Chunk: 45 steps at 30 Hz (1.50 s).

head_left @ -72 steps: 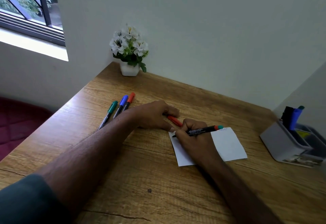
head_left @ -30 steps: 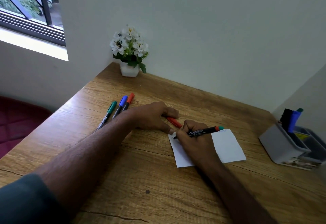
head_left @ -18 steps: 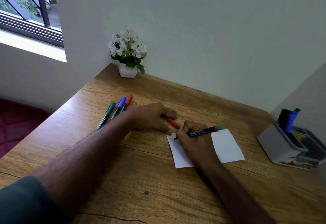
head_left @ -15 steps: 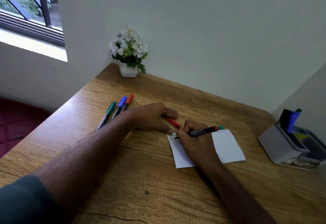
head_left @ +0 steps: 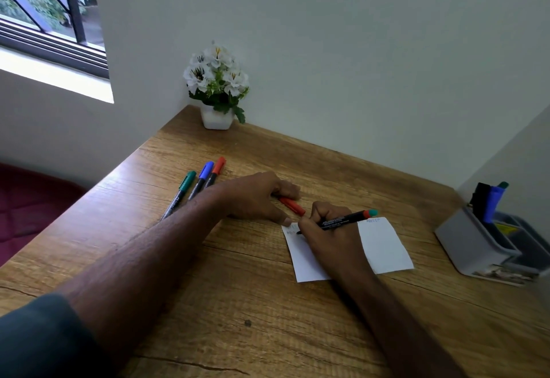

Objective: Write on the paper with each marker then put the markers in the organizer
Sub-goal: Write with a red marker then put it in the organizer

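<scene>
A white paper [head_left: 384,246] lies on the wooden desk, with faint writing near its top edge. My right hand [head_left: 330,237] grips a black marker [head_left: 339,221] with a red and teal end, its tip on the paper's top left corner. My left hand [head_left: 256,196] rests on the desk, its thumb pinning that corner, and holds a red cap [head_left: 293,205] under its fingers. Three capped markers lie side by side to the left: green [head_left: 180,193], blue [head_left: 201,179] and red [head_left: 215,171]. The grey organizer [head_left: 473,246] stands at the right and holds a black and a blue marker [head_left: 492,202].
A white pot of white flowers [head_left: 216,89] stands in the desk's back left corner against the wall. The desk's left edge [head_left: 98,184] drops off toward a dark red seat. Walls close the back and right sides.
My right hand and the marker tip have shifted only slightly on the paper's top left corner. My left hand stays put.
</scene>
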Available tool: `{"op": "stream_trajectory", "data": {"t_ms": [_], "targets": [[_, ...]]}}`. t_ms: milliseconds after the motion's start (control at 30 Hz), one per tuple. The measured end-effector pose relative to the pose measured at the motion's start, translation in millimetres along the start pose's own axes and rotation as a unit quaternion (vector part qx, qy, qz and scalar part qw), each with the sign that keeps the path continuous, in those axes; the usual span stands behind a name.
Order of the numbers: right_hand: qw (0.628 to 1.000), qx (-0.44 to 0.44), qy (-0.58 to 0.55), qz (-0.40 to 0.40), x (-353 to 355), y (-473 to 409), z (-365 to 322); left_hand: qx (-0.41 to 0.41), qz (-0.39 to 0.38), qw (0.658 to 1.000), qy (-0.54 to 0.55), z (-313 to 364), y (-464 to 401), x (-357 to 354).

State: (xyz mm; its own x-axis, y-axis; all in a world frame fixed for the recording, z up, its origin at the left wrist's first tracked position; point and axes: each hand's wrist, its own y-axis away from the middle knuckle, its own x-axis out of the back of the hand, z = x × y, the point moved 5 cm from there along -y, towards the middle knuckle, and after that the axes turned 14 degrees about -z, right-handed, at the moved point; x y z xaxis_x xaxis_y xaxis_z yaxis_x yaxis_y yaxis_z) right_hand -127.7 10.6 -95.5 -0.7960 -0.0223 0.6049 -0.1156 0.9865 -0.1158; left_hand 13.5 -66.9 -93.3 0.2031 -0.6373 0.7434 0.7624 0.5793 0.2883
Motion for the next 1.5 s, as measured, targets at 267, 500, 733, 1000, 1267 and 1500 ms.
{"op": "stream_trajectory", "data": {"t_ms": [267, 500, 733, 1000, 1267, 1500], "targets": [[1.000, -0.005, 0.010, 0.004, -0.3, -1.1, -1.5, -0.003, -0.001, 1.000, -0.002, -0.7, -1.0, 0.0], [1.000, -0.013, -0.008, 0.003, 1.8, -0.2, 0.4, -0.005, -0.004, 1.000, -0.001, -0.1, 1.1, -0.5], [1.000, -0.007, 0.001, 0.007, 1.3, -0.5, -2.1, -0.002, -0.001, 1.000, 0.003, 0.0, 1.0, -0.2], [0.998, -0.026, -0.044, 0.043, 13.8, -1.1, 2.1, 0.000, -0.005, 1.000, 0.013, -0.4, -0.4, -0.7], [1.000, -0.021, 0.006, -0.002, 8.1, 2.4, 5.1, 0.002, -0.001, 1.000, 0.002, -0.3, -0.8, -0.7], [1.000, -0.013, 0.019, -0.007, 6.1, 0.8, 4.9, 0.007, -0.006, 1.000, 0.004, -1.7, -1.2, -0.8]]}}
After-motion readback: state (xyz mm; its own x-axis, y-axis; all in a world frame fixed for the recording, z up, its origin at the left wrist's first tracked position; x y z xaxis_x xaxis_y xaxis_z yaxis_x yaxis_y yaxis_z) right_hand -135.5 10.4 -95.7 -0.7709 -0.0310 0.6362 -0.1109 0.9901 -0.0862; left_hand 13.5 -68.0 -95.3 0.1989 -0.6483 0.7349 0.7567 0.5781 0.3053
